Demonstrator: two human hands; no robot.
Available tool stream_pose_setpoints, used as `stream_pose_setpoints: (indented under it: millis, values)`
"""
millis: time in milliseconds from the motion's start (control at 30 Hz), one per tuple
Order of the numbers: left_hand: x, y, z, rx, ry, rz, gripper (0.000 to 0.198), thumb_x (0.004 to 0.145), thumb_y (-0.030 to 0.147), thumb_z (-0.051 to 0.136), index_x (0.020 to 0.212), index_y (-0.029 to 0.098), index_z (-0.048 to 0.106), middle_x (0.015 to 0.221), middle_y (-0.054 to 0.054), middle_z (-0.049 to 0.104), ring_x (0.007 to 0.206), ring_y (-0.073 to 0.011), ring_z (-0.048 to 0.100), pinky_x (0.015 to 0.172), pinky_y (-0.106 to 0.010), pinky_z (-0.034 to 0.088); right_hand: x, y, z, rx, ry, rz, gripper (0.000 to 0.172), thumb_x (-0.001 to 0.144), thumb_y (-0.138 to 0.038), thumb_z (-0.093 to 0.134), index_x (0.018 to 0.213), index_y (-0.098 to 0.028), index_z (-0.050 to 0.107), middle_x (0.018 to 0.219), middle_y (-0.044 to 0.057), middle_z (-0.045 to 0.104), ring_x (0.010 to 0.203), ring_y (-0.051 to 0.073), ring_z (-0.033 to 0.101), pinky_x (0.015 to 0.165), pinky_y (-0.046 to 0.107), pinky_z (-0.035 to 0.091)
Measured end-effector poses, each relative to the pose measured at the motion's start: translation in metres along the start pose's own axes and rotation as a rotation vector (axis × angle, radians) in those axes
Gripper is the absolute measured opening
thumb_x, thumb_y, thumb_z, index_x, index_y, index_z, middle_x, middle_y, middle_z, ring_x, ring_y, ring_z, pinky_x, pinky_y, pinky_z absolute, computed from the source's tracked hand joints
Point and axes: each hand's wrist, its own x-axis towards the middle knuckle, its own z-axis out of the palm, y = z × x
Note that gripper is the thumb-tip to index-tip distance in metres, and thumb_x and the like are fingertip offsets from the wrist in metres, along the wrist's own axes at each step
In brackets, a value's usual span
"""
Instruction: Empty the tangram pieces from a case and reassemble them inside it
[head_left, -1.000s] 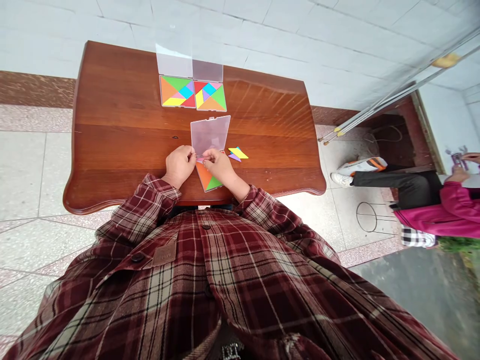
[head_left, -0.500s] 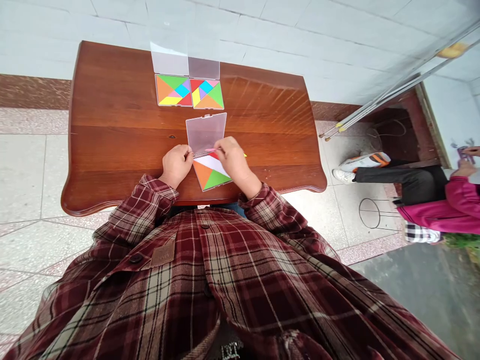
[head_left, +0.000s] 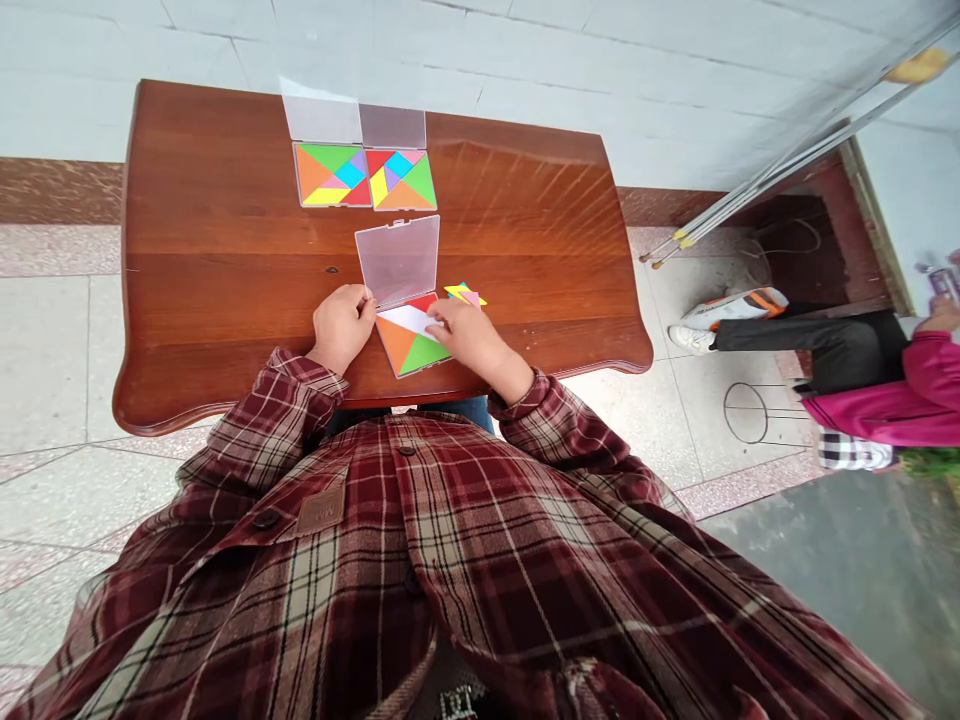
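Open case [head_left: 412, 319] near front edge of tabletop [head_left: 532, 250], lid [head_left: 401, 260] raised. Left hand [head_left: 341, 324] curled at case's left corner, probably steadying; right hand [head_left: 475, 342] bent over case; cannot tell if either pinches. Loose pieces [head_left: 471, 298] just beside, likely for reach. 2 filled cases [head_left: 367, 179] toward back edge.
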Motion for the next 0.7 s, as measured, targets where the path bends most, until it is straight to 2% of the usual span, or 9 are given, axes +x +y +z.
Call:
stream_pose_setpoints:
  millis: [100,167,233,333,400,500,567,700]
  values:
    - [0.0,0.0,-0.001,0.001,-0.002,0.004,0.014,0.086,0.028,0.05,0.082,0.021,0.061,0.088,-0.003,0.066,0.084,-0.0182,0.058,0.069,-0.029,0.036,-0.01,-0.018,0.005,-0.072,-0.17,0.058,0.04,0.08,-0.03,0.069,0.115,-0.014,0.058,0.115,0.013,0.06,0.099,0.025,0.059,0.086,0.036,0.046]
    - [-0.001,0.0,0.0,0.001,0.003,0.013,0.014,0.087,0.028,0.049,0.082,0.021,0.061,0.09,-0.003,0.066,0.084,-0.0184,0.058,0.069,-0.03,0.036,-0.014,-0.025,0.008,-0.118,-0.208,0.118,0.05,0.078,-0.035,0.072,0.12,-0.014,0.054,0.121,0.015,0.056,0.1,0.026,0.06,0.084,0.037,0.047]
    - [-0.001,0.0,0.0,0.004,0.012,0.017,0.015,0.087,0.029,0.048,0.083,0.022,0.06,0.09,-0.003,0.066,0.084,-0.0186,0.059,0.069,-0.03,0.036,-0.015,-0.029,0.009,-0.134,-0.231,0.15,0.053,0.077,-0.035,0.072,0.122,-0.014,0.053,0.123,0.016,0.055,0.1,0.026,0.06,0.082,0.036,0.047]
    - [-0.001,0.0,0.001,0.019,0.015,0.01,0.015,0.088,0.029,0.048,0.081,0.022,0.059,0.088,-0.003,0.066,0.082,-0.0186,0.058,0.067,-0.03,0.035,-0.011,-0.029,0.01,-0.123,-0.25,0.165,0.052,0.075,-0.035,0.074,0.118,-0.015,0.053,0.121,0.014,0.056,0.097,0.024,0.06,0.079,0.032,0.046]
    - [-0.001,-0.001,0.001,0.034,0.011,0.006,0.015,0.088,0.028,0.047,0.081,0.022,0.059,0.087,-0.003,0.065,0.081,-0.0185,0.058,0.066,-0.03,0.035,-0.006,-0.026,0.01,-0.109,-0.258,0.141,0.045,0.074,-0.036,0.075,0.11,-0.016,0.057,0.113,0.011,0.059,0.094,0.021,0.059,0.075,0.029,0.044]
    - [-0.002,-0.001,0.0,0.044,0.005,0.017,0.015,0.088,0.028,0.046,0.082,0.022,0.058,0.089,-0.003,0.066,0.083,-0.0185,0.059,0.067,-0.03,0.036,0.0,-0.018,0.009,-0.07,-0.26,0.082,0.025,0.074,-0.031,0.074,0.089,-0.017,0.06,0.096,0.006,0.059,0.082,0.016,0.054,0.067,0.024,0.037]
    - [-0.003,-0.001,-0.001,0.044,-0.002,0.022,0.016,0.089,0.028,0.045,0.083,0.022,0.058,0.091,-0.004,0.066,0.086,-0.0187,0.059,0.069,-0.03,0.037,0.003,-0.01,0.009,0.003,-0.262,0.043,0.017,0.075,-0.026,0.071,0.074,-0.017,0.057,0.081,0.0,0.056,0.072,0.012,0.048,0.062,0.022,0.032]
    - [-0.003,-0.001,-0.003,0.038,-0.02,0.011,0.017,0.089,0.028,0.043,0.083,0.022,0.058,0.092,-0.004,0.066,0.086,-0.0194,0.059,0.069,-0.03,0.038,0.001,0.007,0.008,0.258,-0.22,-0.091,0.024,0.071,-0.022,0.068,0.059,-0.018,0.048,0.062,-0.006,0.043,0.061,0.009,0.039,0.059,0.022,0.028]
